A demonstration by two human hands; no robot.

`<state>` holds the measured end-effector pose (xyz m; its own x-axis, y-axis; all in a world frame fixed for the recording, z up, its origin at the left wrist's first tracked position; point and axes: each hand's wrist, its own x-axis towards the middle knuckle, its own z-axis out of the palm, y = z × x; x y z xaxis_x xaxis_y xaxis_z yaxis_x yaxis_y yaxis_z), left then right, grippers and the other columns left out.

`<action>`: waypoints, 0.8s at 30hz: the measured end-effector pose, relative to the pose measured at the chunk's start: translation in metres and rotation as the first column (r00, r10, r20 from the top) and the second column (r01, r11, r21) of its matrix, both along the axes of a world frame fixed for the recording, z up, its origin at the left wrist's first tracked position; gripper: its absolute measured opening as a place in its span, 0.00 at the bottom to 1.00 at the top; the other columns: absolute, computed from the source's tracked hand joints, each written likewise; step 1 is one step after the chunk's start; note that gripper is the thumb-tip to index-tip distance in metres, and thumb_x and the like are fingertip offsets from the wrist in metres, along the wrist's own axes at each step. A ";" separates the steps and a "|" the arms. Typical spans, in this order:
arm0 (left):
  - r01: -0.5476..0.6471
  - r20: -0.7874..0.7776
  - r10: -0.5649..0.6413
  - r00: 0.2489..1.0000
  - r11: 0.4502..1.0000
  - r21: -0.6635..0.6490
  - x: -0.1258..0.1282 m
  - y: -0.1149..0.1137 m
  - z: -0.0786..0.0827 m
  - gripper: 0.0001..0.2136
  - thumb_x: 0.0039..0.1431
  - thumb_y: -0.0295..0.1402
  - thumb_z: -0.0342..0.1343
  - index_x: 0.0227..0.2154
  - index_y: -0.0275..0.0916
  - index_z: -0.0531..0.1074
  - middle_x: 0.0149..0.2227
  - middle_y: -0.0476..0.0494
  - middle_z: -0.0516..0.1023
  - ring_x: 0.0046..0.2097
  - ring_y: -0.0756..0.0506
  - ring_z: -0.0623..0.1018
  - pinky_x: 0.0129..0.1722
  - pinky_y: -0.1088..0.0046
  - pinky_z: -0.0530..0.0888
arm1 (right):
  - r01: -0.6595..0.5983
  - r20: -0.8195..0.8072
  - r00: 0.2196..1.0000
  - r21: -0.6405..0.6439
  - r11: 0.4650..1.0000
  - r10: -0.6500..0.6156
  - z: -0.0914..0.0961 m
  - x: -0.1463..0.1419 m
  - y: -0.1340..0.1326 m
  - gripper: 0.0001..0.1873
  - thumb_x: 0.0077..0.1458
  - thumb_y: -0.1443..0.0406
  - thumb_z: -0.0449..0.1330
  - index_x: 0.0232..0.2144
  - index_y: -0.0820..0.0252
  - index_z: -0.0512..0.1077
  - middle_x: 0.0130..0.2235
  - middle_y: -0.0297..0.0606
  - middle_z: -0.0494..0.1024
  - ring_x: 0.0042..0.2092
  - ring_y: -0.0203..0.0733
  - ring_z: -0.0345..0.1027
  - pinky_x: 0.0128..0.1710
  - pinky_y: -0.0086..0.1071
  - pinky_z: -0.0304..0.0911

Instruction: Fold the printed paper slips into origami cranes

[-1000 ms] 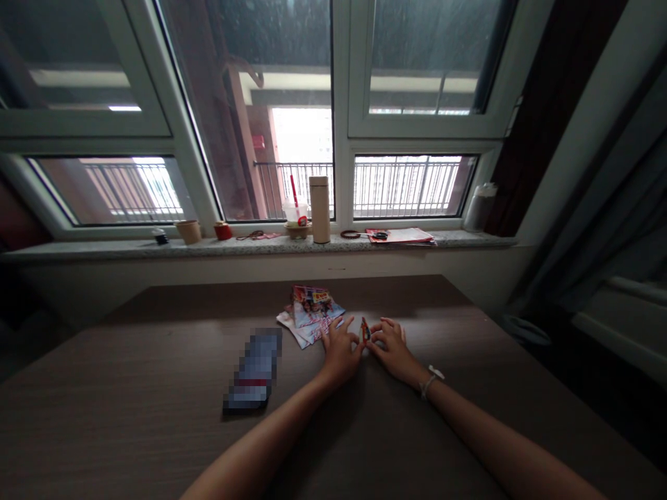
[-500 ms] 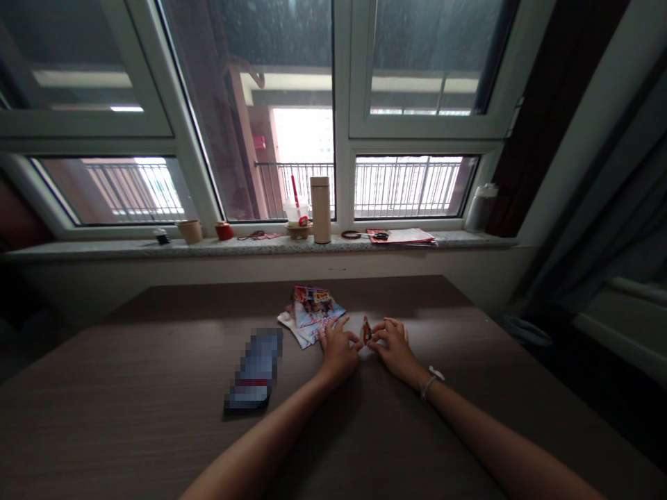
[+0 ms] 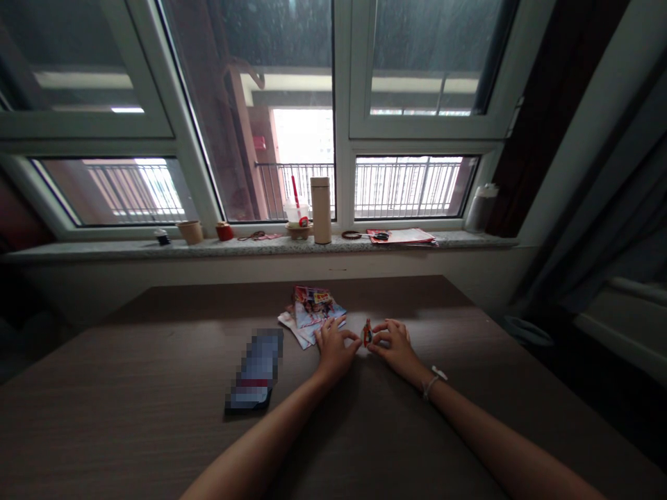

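Left hand (image 3: pixel 333 349), right hand (image 3: pixel 397 345) palms-down on table (image 3: pixel 130 417), curled fingertips of both pinching small folded paper (image 3: pixel 367 334).

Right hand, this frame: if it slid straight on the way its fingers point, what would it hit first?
The small red folded paper piece that the right hand already pinches; just past it, the fingertips of the left hand, then probably the stack of colourful printed sheets.

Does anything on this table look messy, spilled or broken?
Nothing is spilled or broken. Only the colourful papers on the table, beyond the left hand, lie fanned crookedly instead of squared up. The right hand pinches a small paper.
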<state>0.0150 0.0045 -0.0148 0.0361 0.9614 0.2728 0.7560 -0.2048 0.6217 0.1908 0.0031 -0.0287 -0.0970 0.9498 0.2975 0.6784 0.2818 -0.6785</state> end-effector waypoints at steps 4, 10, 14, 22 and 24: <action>-0.008 0.010 0.008 1.000 1.000 -0.002 0.001 0.000 0.000 0.03 0.55 0.32 0.61 0.29 0.43 0.79 0.61 0.44 0.67 0.66 0.35 0.57 0.63 0.41 0.46 | -0.019 -0.055 0.998 0.019 1.000 0.020 -0.003 0.002 0.003 0.06 0.54 0.60 0.62 0.32 0.50 0.79 0.50 0.37 0.74 0.60 0.50 0.52 0.63 0.49 0.44; -0.010 0.016 0.010 1.000 1.000 0.021 0.001 -0.001 -0.001 0.02 0.54 0.33 0.61 0.29 0.44 0.79 0.61 0.46 0.67 0.65 0.35 0.57 0.63 0.42 0.46 | -0.010 -0.071 0.997 0.054 0.998 0.014 -0.005 0.004 0.007 0.08 0.55 0.60 0.59 0.32 0.49 0.79 0.48 0.36 0.75 0.58 0.49 0.54 0.62 0.47 0.48; -0.017 0.033 0.015 0.999 0.998 0.068 0.000 -0.002 -0.001 0.02 0.54 0.33 0.62 0.31 0.45 0.78 0.60 0.47 0.68 0.64 0.37 0.60 0.63 0.46 0.49 | -0.023 -0.079 0.997 0.051 0.998 0.027 -0.005 0.004 0.006 0.08 0.55 0.59 0.59 0.31 0.50 0.79 0.48 0.37 0.75 0.59 0.50 0.54 0.63 0.47 0.47; 0.036 0.005 -0.036 0.999 0.997 0.063 0.000 -0.005 0.002 0.08 0.55 0.33 0.62 0.37 0.51 0.81 0.61 0.47 0.66 0.65 0.37 0.58 0.64 0.45 0.48 | -0.019 -0.092 0.995 0.084 0.996 0.027 -0.006 0.003 0.007 0.07 0.54 0.60 0.61 0.30 0.51 0.78 0.48 0.38 0.75 0.59 0.50 0.54 0.62 0.46 0.48; 0.052 0.000 -0.053 0.999 0.997 0.054 0.000 -0.005 0.002 0.07 0.55 0.35 0.63 0.37 0.52 0.81 0.62 0.47 0.66 0.65 0.36 0.58 0.64 0.43 0.46 | -0.015 -0.083 0.996 0.092 0.996 0.022 -0.006 0.003 0.007 0.07 0.55 0.60 0.60 0.30 0.51 0.78 0.48 0.37 0.75 0.58 0.50 0.55 0.62 0.46 0.49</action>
<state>0.0151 -0.0009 -0.0124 0.0858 0.9419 0.3247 0.7426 -0.2778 0.6095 0.1938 0.0098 -0.0346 -0.0852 0.9165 0.3909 0.6142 0.3572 -0.7037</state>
